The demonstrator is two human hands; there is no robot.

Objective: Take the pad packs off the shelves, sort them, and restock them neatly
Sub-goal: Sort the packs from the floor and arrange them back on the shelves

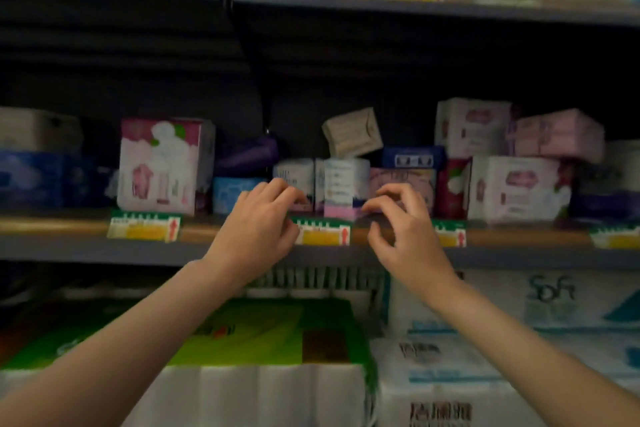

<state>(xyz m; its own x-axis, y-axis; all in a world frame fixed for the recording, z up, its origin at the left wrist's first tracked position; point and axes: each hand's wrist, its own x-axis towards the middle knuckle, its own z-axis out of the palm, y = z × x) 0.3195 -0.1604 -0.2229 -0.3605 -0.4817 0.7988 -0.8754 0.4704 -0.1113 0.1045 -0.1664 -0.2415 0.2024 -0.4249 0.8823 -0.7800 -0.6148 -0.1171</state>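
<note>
Pad packs crowd the middle shelf (62,246). A tall pink and white pack (159,166) stands at the left. Two small white packs (341,184) stand upright in the centre, and a beige pack (351,132) leans tilted behind them. White and pink packs (516,184) are stacked at the right. My left hand (258,229) hovers with curled fingers in front of the left small white pack. My right hand (403,222) is beside it, its fingers apart and bent near a pink pack (398,178). Neither hand holds anything. The frame is blurred.
Price tags (143,225) hang along the shelf's front edge. An upper shelf (381,5) carries more white packs. Below, a green-topped bulk package (270,333) and white bulk packages (519,340) sit close under my forearms.
</note>
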